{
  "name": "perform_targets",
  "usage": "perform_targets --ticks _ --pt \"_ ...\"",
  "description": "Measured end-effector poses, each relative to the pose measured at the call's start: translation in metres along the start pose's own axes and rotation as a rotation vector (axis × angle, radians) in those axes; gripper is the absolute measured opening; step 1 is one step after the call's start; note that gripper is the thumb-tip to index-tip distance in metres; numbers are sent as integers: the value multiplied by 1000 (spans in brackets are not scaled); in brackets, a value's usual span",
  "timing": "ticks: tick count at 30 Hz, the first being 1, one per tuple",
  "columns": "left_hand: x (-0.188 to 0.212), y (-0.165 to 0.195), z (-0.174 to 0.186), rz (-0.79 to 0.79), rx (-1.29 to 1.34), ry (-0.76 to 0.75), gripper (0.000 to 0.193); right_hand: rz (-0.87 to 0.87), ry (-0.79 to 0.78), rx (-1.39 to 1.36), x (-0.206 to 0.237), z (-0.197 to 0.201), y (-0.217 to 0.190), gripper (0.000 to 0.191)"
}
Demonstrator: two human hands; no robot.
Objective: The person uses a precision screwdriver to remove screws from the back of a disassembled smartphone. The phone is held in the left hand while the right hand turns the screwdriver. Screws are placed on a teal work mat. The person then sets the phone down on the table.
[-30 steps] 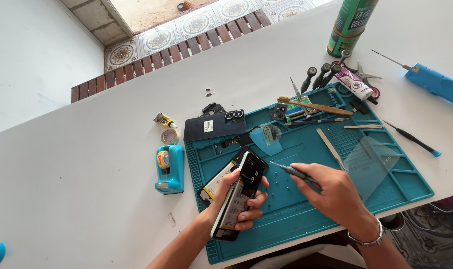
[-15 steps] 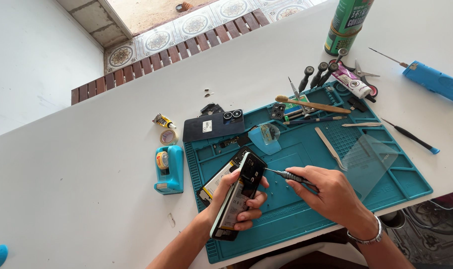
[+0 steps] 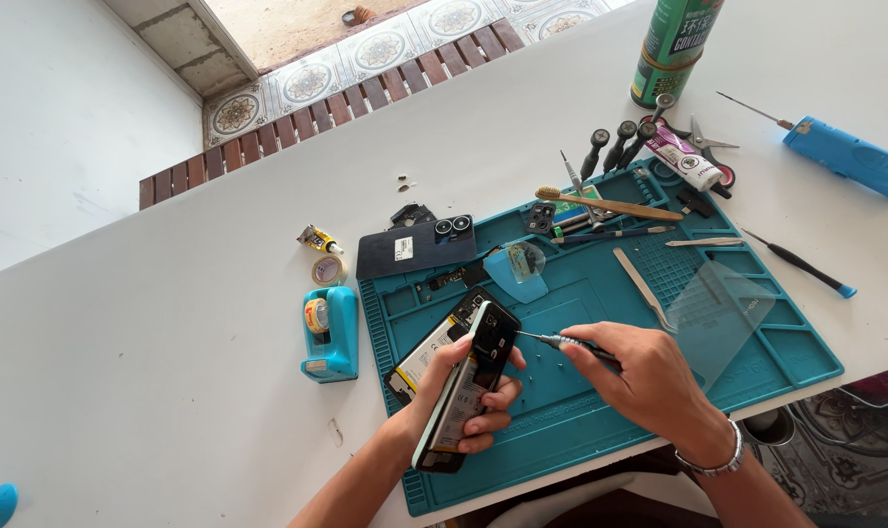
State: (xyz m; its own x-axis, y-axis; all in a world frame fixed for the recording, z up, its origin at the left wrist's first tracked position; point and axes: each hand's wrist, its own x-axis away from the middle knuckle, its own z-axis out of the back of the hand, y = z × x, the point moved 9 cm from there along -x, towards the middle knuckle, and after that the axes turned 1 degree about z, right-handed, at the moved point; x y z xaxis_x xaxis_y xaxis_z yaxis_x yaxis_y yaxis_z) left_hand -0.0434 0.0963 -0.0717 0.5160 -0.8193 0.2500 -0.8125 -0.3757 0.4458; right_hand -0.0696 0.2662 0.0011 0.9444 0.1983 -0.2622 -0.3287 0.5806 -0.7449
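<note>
Head view: opened phone (image 3: 468, 386), back off, internals exposed.

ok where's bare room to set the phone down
Free: white table left of the tape dispenser; mat centre between plastic pick and right hand. Crowded: mat's top edge around the toothbrush.

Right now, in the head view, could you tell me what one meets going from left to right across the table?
Blue tape dispenser → opened phone in the left hand → screwdriver in the right hand → clear screen panel → black-and-blue screwdriver → blue power tool.
</note>
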Motion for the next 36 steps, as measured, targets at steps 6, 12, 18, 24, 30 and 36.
perform_targets --ticks 6,12,18,24,30,36 --pt "3 3 0 -30 -77 51 68 -68 -63 94 2 -7 11 54" --pt "3 3 -3 -13 -59 53 67 -25 -41 24 0 -5 4 27" --pt "5 6 -6 -37 -111 47 66 6 -31 5 3 -3 2 51" --pt "5 7 -4 -32 -82 52 67 12 -58 91 5 -14 15 64" --pt "5 5 -4 -30 -107 46 67 -61 -64 22 8 -14 25 29" --pt "7 6 -2 -39 -104 78 66 5 -40 -1 5 -10 12 68"
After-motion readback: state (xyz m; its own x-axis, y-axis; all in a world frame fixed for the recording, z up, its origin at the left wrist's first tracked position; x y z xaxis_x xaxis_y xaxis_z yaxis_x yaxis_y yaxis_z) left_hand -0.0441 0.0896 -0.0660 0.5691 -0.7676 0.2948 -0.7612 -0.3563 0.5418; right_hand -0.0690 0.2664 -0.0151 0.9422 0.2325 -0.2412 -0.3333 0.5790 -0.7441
